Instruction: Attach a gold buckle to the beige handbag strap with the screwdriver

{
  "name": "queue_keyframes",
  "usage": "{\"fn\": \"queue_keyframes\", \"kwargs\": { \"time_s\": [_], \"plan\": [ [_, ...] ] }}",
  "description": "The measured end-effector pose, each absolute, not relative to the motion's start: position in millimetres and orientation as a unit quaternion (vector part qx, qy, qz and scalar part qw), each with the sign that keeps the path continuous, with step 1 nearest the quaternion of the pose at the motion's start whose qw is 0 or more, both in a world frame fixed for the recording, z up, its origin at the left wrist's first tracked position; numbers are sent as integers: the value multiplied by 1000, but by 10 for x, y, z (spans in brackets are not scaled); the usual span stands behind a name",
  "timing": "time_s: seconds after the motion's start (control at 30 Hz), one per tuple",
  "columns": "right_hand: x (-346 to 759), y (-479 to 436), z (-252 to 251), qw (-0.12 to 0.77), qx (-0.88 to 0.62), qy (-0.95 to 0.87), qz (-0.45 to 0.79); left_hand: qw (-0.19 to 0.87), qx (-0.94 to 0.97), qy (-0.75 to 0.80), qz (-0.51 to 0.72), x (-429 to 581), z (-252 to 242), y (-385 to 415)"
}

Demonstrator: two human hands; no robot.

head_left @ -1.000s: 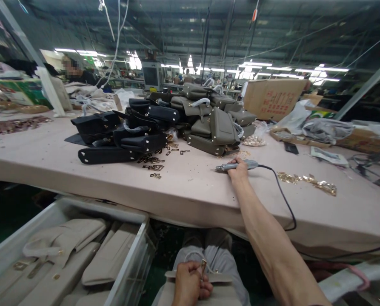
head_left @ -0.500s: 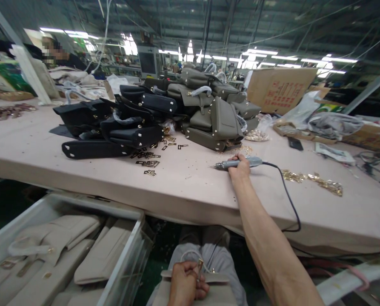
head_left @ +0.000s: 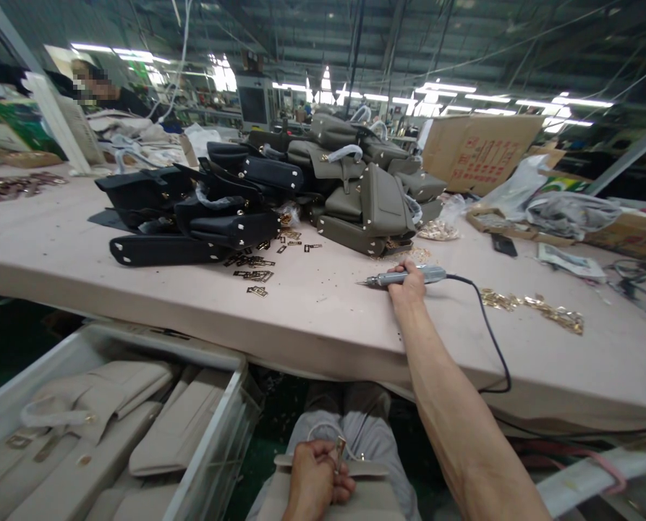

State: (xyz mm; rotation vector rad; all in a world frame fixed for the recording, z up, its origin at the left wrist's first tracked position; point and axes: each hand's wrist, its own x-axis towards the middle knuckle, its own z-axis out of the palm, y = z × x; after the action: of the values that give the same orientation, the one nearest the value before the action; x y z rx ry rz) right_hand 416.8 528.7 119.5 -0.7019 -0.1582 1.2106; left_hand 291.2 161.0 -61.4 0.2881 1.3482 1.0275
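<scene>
My right hand (head_left: 406,284) reaches over the table with its fingers round a grey electric screwdriver (head_left: 432,274). The tool lies level at the tabletop, its thin bit pointing left and a dark cord trailing from its back end. Down at my lap, my left hand (head_left: 318,474) is closed, pinching a small gold metal fitting (head_left: 340,447) at the top of a beige handbag (head_left: 363,499). The bag rests on my legs, with a pale wrapped handle (head_left: 323,428) behind the hand. My fingers partly hide the fitting.
Black handbags (head_left: 160,250) and olive handbags (head_left: 388,202) are piled on the table (head_left: 312,318). Dark metal plates (head_left: 257,275) and gold fittings (head_left: 553,312) lie scattered there. A white crate (head_left: 208,427) of beige bags stands at left. A person (head_left: 121,101) sits far left.
The view has shifted very slightly. Both hands keep their places and grips, on the screwdriver and on the fitting.
</scene>
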Motion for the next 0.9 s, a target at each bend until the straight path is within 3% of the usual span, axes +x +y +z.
{"fn": "queue_keyframes", "kwargs": {
  "time_s": [0.9],
  "plan": [
    [4130, 5289, 1194, 765, -343, -99, 536, 639, 118, 629, 427, 2968, -691, 1667]
  ]
}}
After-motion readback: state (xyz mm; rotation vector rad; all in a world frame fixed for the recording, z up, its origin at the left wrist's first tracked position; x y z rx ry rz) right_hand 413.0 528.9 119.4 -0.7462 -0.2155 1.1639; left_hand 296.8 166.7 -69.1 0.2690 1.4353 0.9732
